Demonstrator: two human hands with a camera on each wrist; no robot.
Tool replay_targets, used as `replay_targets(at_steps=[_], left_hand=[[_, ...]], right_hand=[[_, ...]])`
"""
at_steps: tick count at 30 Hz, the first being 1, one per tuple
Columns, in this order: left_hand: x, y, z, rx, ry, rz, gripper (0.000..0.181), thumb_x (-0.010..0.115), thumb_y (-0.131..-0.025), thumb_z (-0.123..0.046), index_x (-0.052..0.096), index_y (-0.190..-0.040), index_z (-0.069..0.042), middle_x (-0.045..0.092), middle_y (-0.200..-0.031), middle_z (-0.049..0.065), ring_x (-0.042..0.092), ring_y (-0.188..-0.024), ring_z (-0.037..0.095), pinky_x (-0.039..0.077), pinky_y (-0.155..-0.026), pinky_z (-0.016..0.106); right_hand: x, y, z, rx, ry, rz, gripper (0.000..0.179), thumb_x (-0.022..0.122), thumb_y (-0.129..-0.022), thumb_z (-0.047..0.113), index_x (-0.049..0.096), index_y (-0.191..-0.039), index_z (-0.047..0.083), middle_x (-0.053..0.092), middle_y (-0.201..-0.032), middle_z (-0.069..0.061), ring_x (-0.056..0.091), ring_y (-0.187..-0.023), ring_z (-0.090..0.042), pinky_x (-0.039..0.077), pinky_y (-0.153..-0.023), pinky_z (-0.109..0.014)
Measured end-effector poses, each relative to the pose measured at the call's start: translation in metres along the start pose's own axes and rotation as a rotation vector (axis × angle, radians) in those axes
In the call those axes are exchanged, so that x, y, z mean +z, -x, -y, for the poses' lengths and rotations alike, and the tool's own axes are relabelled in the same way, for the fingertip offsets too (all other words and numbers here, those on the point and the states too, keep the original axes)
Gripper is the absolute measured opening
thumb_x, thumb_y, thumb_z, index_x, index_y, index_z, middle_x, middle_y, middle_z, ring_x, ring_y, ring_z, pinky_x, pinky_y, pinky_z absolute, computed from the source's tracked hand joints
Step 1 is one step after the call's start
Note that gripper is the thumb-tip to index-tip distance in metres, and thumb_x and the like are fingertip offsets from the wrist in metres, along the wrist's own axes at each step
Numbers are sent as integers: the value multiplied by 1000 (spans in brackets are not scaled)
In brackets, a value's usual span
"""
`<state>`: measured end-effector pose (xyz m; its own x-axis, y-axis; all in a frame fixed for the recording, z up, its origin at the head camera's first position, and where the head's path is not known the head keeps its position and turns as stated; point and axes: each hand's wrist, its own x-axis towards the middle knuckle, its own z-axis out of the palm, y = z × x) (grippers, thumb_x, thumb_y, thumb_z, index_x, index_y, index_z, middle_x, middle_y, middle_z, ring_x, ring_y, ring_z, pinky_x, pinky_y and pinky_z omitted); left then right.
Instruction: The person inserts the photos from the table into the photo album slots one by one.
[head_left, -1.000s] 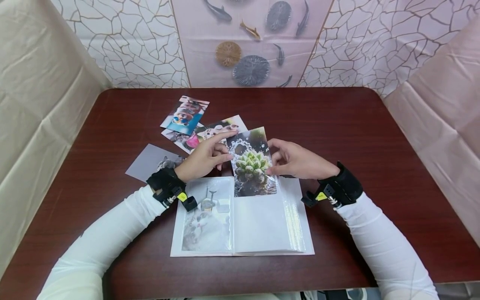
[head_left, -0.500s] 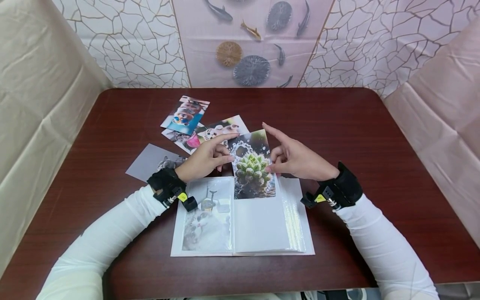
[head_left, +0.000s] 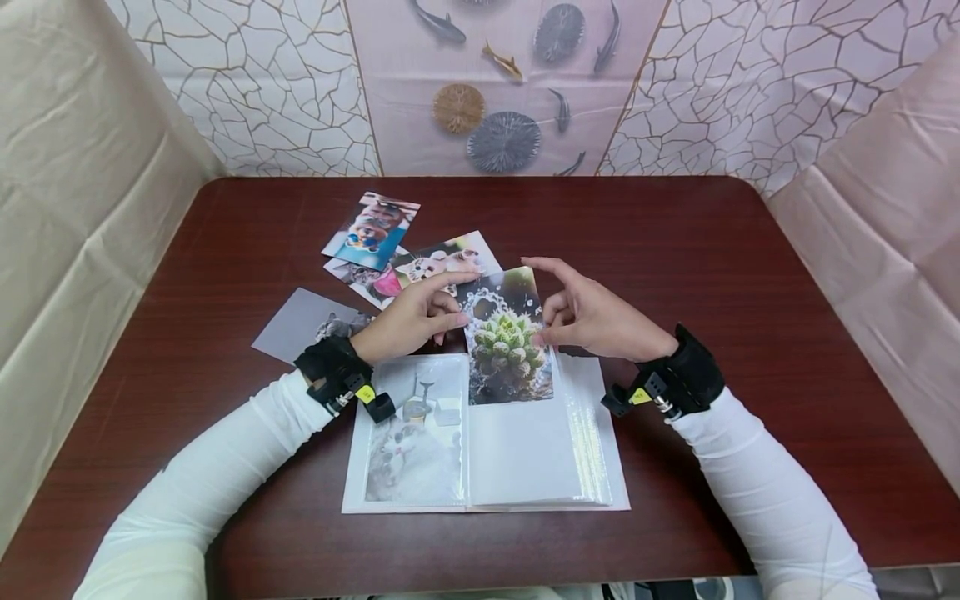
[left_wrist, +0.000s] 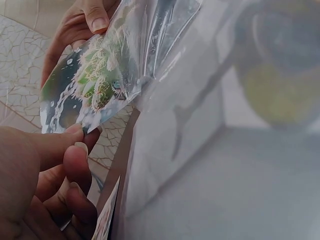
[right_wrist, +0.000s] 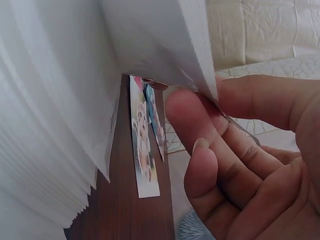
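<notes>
A photo of a green succulent stands partly inside the clear pocket at the top of the right page of an open photo album. My left hand pinches the photo's left edge between thumb and fingers. On the opposite edge my right hand pinches with its thumb, its index finger stretched to the upper right corner. In the left wrist view the plastic covers the photo's lower part. The right wrist view has my right fingers behind the raised page, with the thumb in front.
Loose photos lie beyond the album: one with blue on top, a kitten one below it. A grey photo lies left, partly under my left wrist. The left album page holds a pale picture.
The succulent photo has slid a little toward me, deeper into the pocket. My right index finger has stretched out and come to the photo's top corner. My left hand has barely moved.
</notes>
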<state>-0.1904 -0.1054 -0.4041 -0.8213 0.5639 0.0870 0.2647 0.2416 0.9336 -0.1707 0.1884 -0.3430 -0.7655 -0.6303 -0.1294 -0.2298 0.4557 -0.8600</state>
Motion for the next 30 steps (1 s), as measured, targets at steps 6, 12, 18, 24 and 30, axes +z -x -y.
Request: replay_targets(at_steps=[6,12,18,24,30], left_hand=[[1,-1,2,-13,2,9,55,65,-99,-8,48,-151,-17,72,-94,15,57,-57,23,49,-56,32],[1,0,2,-13,-14,22,52,65,-99,-9,50,-149,-14,72,-93,14,58,-58,24,50,-57,32],[1,0,1,-8,-37,31,45,66,-99,-12,57,-143,-16,71,-89,16,57,-58,27,49,-57,33],[1,0,1,-6,-74,33,41,67,-99,-14,61,-139,-16,70,-85,14,57,-58,28,48,-57,32],[1,1,0,-11,-90,35,38,66,-99,-14,62,-138,-15,69,-83,14,57,-58,29,48,-56,30]], right_hand=[[1,1,-1,6,-18,0,87,74,-91,4,22,-158,24,68,-80,-12,67,-74,-32,45,-63,-32],[0,1,0,5,-19,7,82,75,-90,4,27,-155,22,65,-79,-12,66,-74,-36,44,-61,-30],[0,2,-1,4,-3,8,75,74,-90,3,32,-151,17,64,-79,-13,66,-73,-30,43,-61,-30],[0,2,-1,-5,-10,10,71,74,-91,4,36,-149,15,62,-77,-13,64,-72,-29,43,-62,-30],[0,2,-2,4,2,15,65,73,-92,5,38,-146,14,61,-78,-11,60,-70,-28,42,-62,-30]])
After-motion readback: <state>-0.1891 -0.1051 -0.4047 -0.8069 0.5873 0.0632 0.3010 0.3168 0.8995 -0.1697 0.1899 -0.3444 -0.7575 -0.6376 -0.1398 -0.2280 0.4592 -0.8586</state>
